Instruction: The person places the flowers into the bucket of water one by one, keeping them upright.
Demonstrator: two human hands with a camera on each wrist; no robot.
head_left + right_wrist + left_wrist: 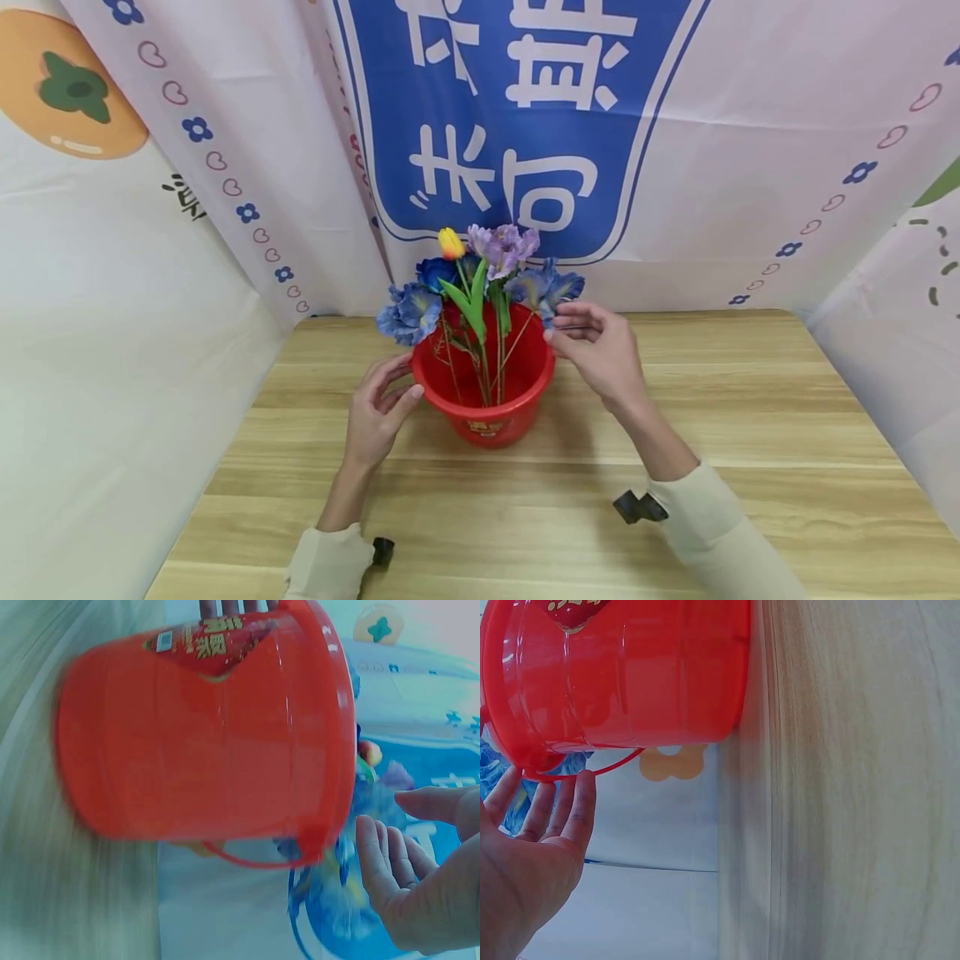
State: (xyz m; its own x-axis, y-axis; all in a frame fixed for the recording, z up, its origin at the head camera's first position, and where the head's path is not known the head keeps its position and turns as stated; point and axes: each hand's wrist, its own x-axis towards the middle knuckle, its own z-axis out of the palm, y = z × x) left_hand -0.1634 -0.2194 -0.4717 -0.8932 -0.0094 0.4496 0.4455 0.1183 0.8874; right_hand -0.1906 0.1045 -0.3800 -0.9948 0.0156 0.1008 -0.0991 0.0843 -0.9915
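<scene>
A red plastic bucket (489, 429) stands upright on the table, holding several artificial flowers. Among them are a yellow tulip (452, 243), a purple flower (504, 248) and blue blooms at both sides. My left hand (377, 414) is at the bucket's left side; in the left wrist view its extended fingertips meet the rim near the thin red handle (619, 762). At the right, my right hand (606, 357) is beside the blue flower (547, 285), which leans over the rim. In the right wrist view a gap shows between thumb and fingers, with nothing gripped.
The wood-grain table (735, 433) extends on both sides of the bucket. Close behind it hangs a white cloth backdrop (720, 208) with a blue printed panel (525, 125). Small dark devices (639, 507) sit at both sleeve cuffs.
</scene>
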